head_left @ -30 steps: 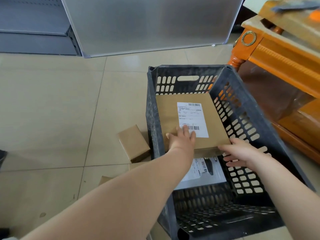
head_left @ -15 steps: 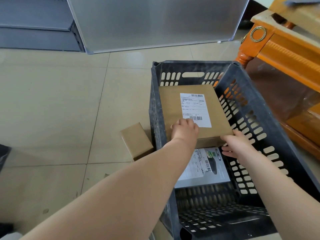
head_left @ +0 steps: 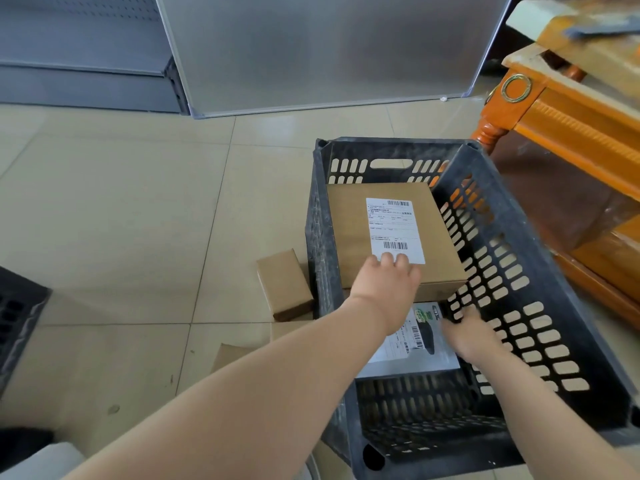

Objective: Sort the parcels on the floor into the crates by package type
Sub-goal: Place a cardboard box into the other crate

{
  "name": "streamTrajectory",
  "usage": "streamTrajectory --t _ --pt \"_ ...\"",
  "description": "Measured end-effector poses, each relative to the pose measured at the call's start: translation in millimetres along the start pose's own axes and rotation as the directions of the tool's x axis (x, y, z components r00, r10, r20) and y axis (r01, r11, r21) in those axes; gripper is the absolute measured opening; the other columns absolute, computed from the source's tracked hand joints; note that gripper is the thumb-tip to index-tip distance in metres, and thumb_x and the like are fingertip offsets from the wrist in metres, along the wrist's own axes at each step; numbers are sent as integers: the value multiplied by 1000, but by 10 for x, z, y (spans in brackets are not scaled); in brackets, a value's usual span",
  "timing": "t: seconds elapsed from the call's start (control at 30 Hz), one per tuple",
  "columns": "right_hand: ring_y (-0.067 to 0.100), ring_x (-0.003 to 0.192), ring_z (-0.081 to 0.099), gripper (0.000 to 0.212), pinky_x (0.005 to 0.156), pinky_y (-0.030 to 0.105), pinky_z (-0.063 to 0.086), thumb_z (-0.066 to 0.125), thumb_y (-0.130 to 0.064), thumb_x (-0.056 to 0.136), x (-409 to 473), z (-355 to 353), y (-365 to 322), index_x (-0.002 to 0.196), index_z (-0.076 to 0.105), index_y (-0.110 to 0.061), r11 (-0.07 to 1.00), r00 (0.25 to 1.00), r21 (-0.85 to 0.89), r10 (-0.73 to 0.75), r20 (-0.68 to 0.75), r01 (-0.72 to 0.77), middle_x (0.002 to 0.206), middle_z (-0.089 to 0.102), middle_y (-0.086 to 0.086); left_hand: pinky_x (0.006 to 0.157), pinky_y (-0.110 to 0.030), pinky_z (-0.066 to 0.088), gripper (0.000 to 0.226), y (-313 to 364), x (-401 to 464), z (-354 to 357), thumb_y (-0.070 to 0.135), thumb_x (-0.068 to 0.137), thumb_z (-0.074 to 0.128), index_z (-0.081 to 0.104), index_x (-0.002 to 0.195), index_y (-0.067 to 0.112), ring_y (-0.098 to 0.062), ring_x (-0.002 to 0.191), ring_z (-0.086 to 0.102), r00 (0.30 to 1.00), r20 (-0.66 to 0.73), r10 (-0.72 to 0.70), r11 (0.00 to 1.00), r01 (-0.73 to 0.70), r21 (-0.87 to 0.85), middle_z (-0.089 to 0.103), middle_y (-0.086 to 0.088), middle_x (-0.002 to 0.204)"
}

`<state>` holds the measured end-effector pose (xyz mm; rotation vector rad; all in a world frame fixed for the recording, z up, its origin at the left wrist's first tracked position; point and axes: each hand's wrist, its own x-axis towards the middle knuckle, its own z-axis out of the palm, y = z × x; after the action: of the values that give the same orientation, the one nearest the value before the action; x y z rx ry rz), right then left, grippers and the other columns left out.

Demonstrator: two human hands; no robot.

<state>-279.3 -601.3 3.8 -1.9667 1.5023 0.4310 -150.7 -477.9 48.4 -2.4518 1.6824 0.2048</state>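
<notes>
Press flat with left hand (head_left: pixel 384 289), fingers straight on cardboard box (head_left: pixel 391 237); seat squarely against crate (head_left: pixel 519 271) wall. Right hand (head_left: pixel 467 336), loosely spread, holds nothing.

The box (head_left: pixel 391 237) is matt brown cardboard with a white paper label (head_left: pixel 394 230). The crate (head_left: pixel 512 278) is dark, scuffed plastic. Right, glossy orange wood furniture (head_left: pixel 571 133).

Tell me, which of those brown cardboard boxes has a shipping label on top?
The large flat box inside the black crate, under the left hand. The small box on the floor beside the crate shows plain cardboard.
</notes>
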Motion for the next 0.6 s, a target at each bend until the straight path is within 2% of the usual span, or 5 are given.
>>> streamTrajectory --t 0.07,0.13,0.27,0.4,0.6 --pt "25 107 56 51 78 34 44 49 -40 100 -206 -76 -8 140 44 -9 928 992 -362 -55 117 94 129 58 11 103 -41 34 52 6 -121 -37 20 86 56 39 135 12 -31 118 45 998 -62 29 999 -28 20 45 -11 131" --pt "21 116 56 50 92 35 47 46 -50 100 -469 -75 11 137 52 -17 849 961 -483 -95 259 214 130 59 4 112 -46 25 48 -29 -254 -65 26 89 52 41 134 13 -32 126 40 994 -108 10 1000 -11 -4 46 -11 134" --pt "12 112 58 27 100 32 43 51 -60 92 -902 59 168 102 61 -37 853 862 -377 -150 484 360 111 64 -14 121 -49 9 53 -298 -574 -140 33 93 46 38 143 15 -32 146 17 984 -167 -59 989 35 -141 33 -10 152" --pt "4 99 58 25 91 29 44 54 -53 93 -976 114 221 106 67 -36 833 881 -406 -184 436 375 104 67 -17 118 -43 21 55 -794 -950 -176 47 97 38 39 142 17 -29 145 20 981 -156 -117 981 89 -173 32 -9 153" --pt "9 99 56 22 80 20 39 52 -40 98 -1051 188 208 82 63 -30 824 838 -425 -106 535 375 93 60 -14 117 -42 26 57 -1476 -1565 -175 47 101 33 25 151 20 -26 146 21 986 -16 -169 969 163 -186 24 -6 159"
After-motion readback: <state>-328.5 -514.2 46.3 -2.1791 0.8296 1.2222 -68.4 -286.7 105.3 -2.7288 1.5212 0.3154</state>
